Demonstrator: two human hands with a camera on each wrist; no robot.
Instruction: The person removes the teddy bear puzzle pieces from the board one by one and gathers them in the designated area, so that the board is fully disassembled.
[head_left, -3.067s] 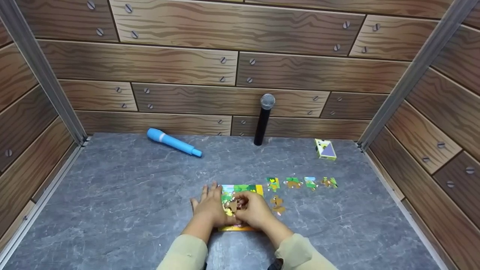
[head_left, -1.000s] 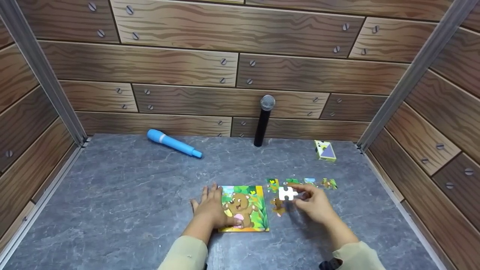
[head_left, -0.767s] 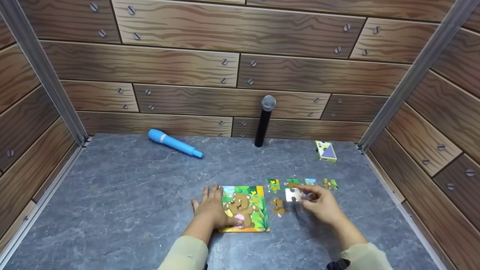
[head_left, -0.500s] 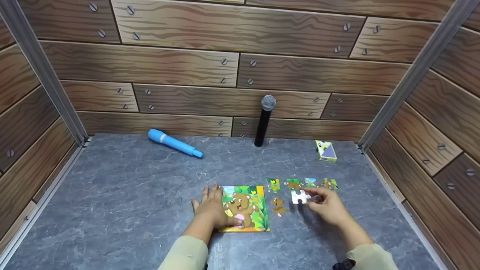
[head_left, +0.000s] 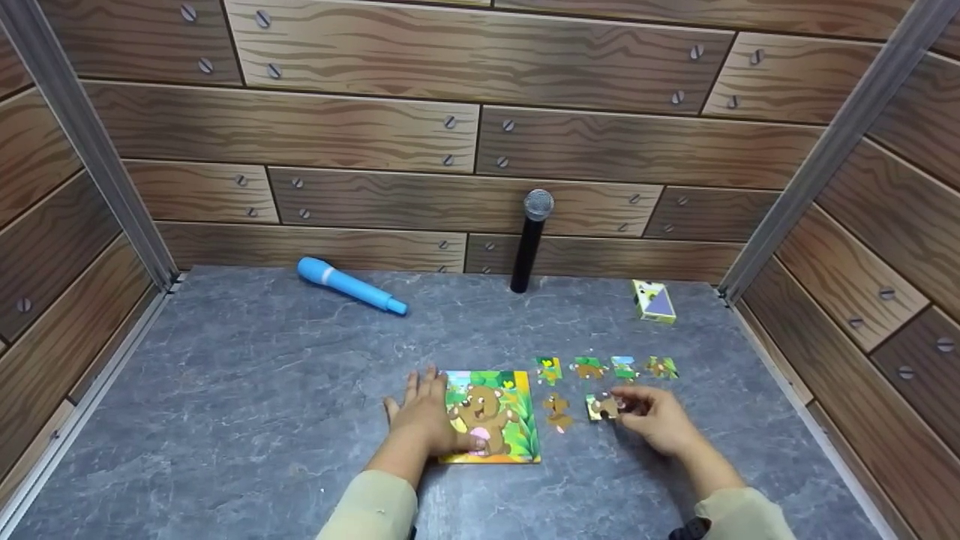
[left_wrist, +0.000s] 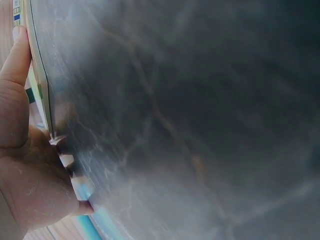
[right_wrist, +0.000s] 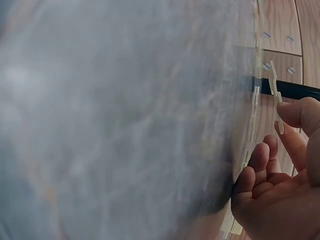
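A square jigsaw puzzle board (head_left: 520,381) with a cartoon bear lies at the front middle of the table. My left hand (head_left: 425,420) rests flat over its left edge, fingers spread; the left wrist view shows the thumb (left_wrist: 18,57) along the board's top. To the right, my right hand (head_left: 660,420) pinches a jigsaw piece (head_left: 598,407) between thumb and forefinger, its picture side facing up. That same piece (right_wrist: 274,90) appears edge-on in the right wrist view, with the other fingers loosely curled. A brown jigsaw piece shape (head_left: 556,412) lies between board and right hand.
Several loose pieces form a row behind the right hand, among them a green piece (head_left: 549,369) and a bear piece (head_left: 661,367). Farther back are a blue microphone (head_left: 352,286) lying down, an upright black microphone (head_left: 529,244) and a small box (head_left: 653,301). Wood-patterned walls enclose the table.
My right hand has left the board and moved right with a jigsaw piece. The piece has turned from white back up to picture side up and been lowered. The left hand has stayed put.
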